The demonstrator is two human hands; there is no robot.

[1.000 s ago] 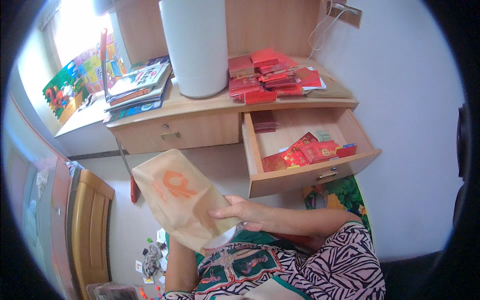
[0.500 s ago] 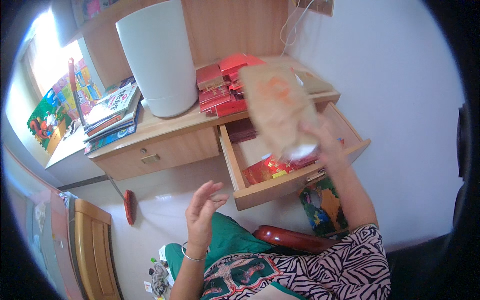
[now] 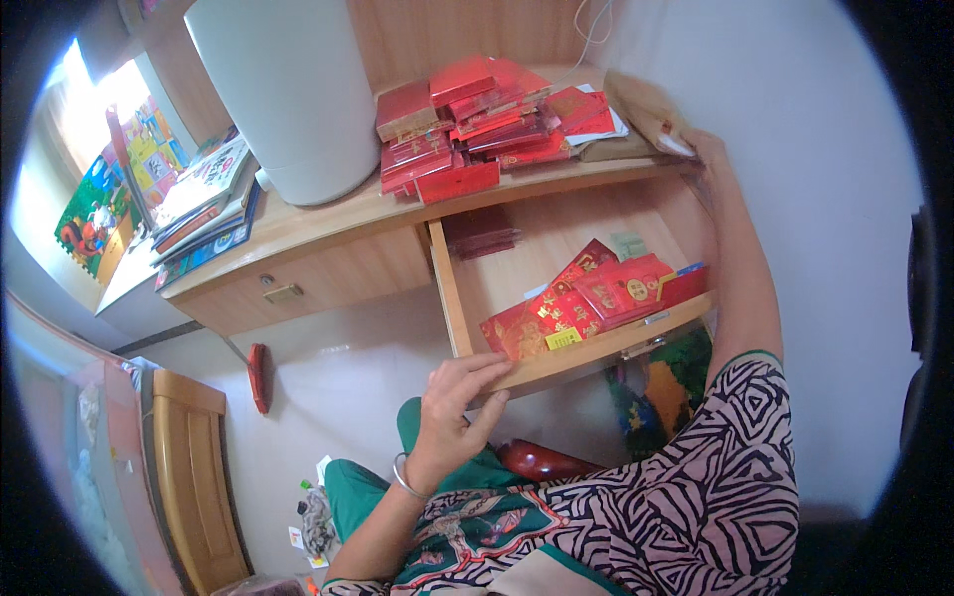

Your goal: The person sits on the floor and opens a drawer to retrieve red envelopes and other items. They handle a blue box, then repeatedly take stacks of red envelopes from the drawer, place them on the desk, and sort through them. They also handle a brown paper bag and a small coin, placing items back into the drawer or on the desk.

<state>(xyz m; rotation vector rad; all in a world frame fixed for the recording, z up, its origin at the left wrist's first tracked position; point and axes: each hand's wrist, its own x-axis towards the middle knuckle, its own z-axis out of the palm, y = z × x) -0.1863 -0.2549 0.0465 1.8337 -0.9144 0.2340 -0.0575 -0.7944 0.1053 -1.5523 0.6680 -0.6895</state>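
Observation:
My left hand grips the front-left corner of the pulled-out wooden drawer, fingers over its top edge and thumb below. Inside the drawer, red envelopes with gold print lie fanned along the front. A dark red stack sits at its back left. My right hand reaches past the drawer's right side to the desk top and holds the end of a brown paper bag, its fingers partly hidden. The bag lies beside a heap of red envelope packs.
A tall white cylindrical appliance stands left of the heap, beside piled books. The neighbouring drawer is shut. A white wall bounds the right. Below the drawer are a dark red chair part and a colourful board.
My right hand has carried the paper bag from above the drawer to the desk's right end. My left hand has moved from the air onto the drawer front. The view has shifted slightly.

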